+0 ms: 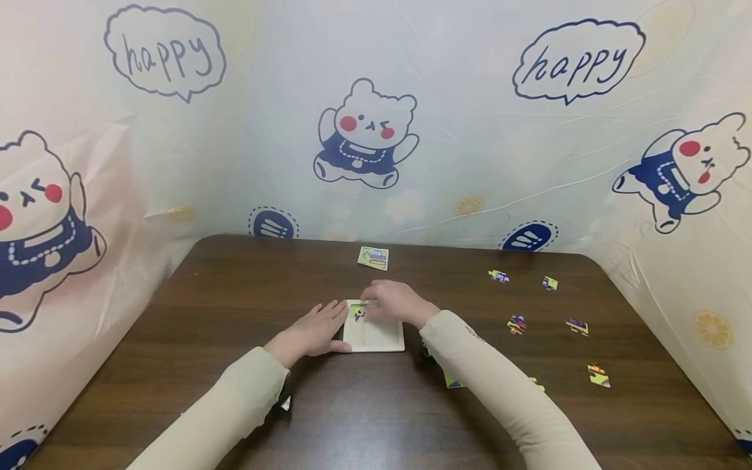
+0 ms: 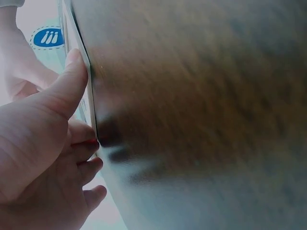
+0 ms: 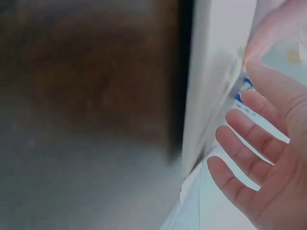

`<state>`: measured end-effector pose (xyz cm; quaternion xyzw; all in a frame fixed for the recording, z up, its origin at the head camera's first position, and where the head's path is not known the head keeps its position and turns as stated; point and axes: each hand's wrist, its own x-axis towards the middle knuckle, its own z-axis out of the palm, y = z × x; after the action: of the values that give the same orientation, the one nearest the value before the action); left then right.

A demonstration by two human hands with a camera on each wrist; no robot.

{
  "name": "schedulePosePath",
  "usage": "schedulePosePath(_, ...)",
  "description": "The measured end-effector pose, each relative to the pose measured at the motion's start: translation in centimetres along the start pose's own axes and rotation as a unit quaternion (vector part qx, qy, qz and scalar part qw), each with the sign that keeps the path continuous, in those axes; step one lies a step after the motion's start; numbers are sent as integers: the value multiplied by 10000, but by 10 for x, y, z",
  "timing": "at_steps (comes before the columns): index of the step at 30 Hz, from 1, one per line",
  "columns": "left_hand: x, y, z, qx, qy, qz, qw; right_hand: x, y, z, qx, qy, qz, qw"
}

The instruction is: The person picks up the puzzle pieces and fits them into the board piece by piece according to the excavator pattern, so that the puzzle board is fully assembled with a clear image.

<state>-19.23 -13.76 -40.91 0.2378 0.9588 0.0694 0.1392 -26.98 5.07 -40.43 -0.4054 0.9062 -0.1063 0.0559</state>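
Observation:
A shallow white tray lies on the table in front of me. A small green and yellow puzzle piece sits in its far left corner. My left hand rests along the tray's left side, fingers stretched toward the far corner and thumb by the near one. My right hand reaches over the tray's far edge, its fingertips close to the piece. In the right wrist view, the right fingers are spread apart and fairly straight. Whether its fingertips touch the piece is hidden.
A printed card lies beyond the tray. Several loose puzzle pieces are scattered on the right, among them a purple one and an orange-green one. My right sleeve partly covers others. A patterned curtain hangs behind the table.

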Motion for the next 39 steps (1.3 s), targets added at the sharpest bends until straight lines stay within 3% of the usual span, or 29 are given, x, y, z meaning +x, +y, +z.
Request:
schedulePosePath(11,1,1,2,72,-2,-68,10000,-21,35,-31,495,447,823,9944)
schedulePosePath(19,0,1,2,85,34,-32,10000,-49,89,-54,960,950,1485,9796)
schedulePosePath(23,0,1,1,114,12,-36,9999,-68,120,-62,1403,1260,1715,9670)
schedulePosePath(29,-2,4,-1,69,-36,-54,10000,-99,159,-61,1804,1496,2317,9441)
schedulePosePath(39,-3,6,-2,10,-54,-150,9999,-132,193,-44,1393,1407,2995,9333)
